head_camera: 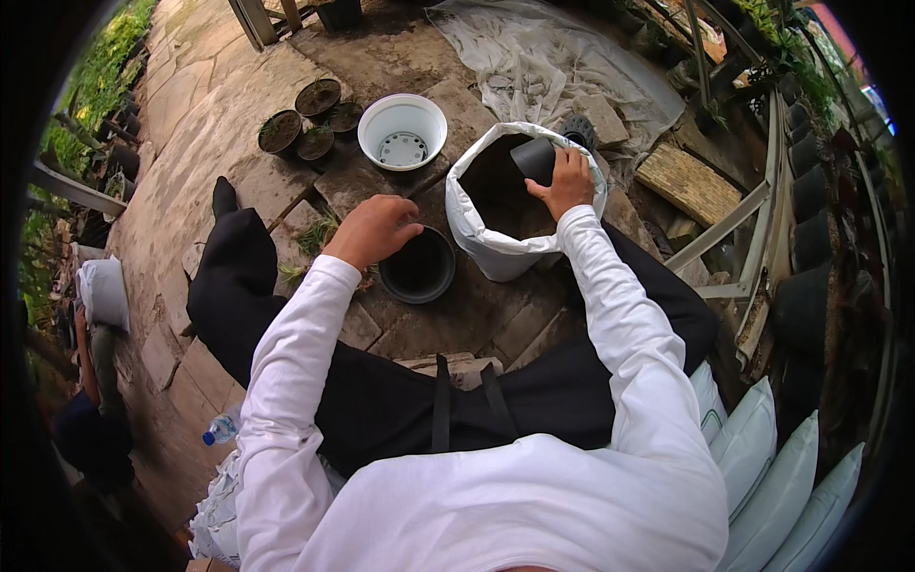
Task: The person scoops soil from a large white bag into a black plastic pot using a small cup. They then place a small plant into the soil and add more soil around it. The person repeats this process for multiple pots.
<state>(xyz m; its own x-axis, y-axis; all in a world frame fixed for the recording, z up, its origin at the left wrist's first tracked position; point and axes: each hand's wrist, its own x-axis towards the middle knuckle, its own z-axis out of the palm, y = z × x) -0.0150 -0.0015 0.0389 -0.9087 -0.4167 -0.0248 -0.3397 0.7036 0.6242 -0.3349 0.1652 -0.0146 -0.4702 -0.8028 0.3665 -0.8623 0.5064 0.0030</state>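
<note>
My right hand (pixel 572 180) grips a small black plastic pot (pixel 535 161) over the mouth of a white sack (pixel 493 257) with a rolled rim. Dark soil (pixel 500 187) lies inside the sack. To its left, a larger black plant pot (pixel 418 279) stands on the ground with a dark interior. My left hand (pixel 379 229) hovers at that pot's upper left rim, its fingers curled and apart, holding nothing visible. Grass-like seedlings (pixel 314 234) lie on the paving left of my left hand. Behind the black pot stands a white plastic pot (pixel 402 132) with holes in its base.
Several small pots with soil (pixel 280 132) stand at the upper left. Crumpled plastic sheeting (pixel 543 57) and a textured block (pixel 686 182) lie beyond the sack. Full bags (pixel 743 422) stand at lower right, a water bottle (pixel 220 430) at lower left. Another person (pixel 93 422) works at far left.
</note>
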